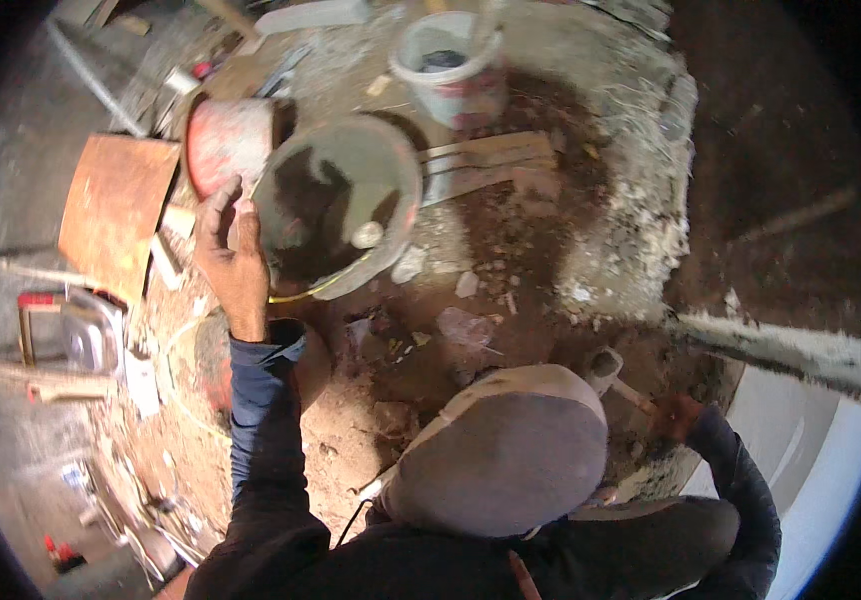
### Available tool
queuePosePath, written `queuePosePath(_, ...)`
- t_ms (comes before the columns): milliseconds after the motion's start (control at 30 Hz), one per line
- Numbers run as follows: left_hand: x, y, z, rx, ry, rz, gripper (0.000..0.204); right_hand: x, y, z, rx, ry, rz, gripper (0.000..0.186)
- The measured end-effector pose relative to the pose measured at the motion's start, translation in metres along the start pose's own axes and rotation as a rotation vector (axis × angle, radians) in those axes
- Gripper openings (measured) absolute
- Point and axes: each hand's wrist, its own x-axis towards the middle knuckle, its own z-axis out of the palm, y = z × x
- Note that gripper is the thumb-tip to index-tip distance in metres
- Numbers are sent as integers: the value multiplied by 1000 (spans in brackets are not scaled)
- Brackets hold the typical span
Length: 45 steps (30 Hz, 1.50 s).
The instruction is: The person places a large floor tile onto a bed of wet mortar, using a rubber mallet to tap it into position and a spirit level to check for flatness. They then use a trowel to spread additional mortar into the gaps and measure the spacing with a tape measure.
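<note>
two hands, one hammer, three round containers.
the right hand [676, 417] is clenched around the wooden handle of the hammer [605, 367], its blocky pale-grey head over the dirt at lower right; the left hand [234, 255] is raised beside one large grey tub [376, 150], fingers bent, and whether it grasps anything i cannot tell. one white bucket [471, 105] and one red-and-white container [228, 145] stand near the tub.

Your hammer [608, 371] slants at your right, blocky greyish head foremost, handle perhaps wooden. Ahead and left, your round grey tub [396, 160] stands open-topped, partly shadowed inside.
</note>
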Motion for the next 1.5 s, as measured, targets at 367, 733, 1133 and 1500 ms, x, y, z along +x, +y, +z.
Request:
queuePosePath(367,-55,-95,10,460,212,-186,53,231,-412,-163,-406,656,-771,29)
queuePosePath(733,-57,-94,18,403,331,-250,47,280,-496,-187,-665,268,-450,32)
queuePosePath(1133,-41,-162,-51,928,171,19,51,55,-200,-129,-351,380,-30,34)
queuePosePath(1500,-59,148,65,-559,-582,-199,49,-126,25,75,127,928,951,41)
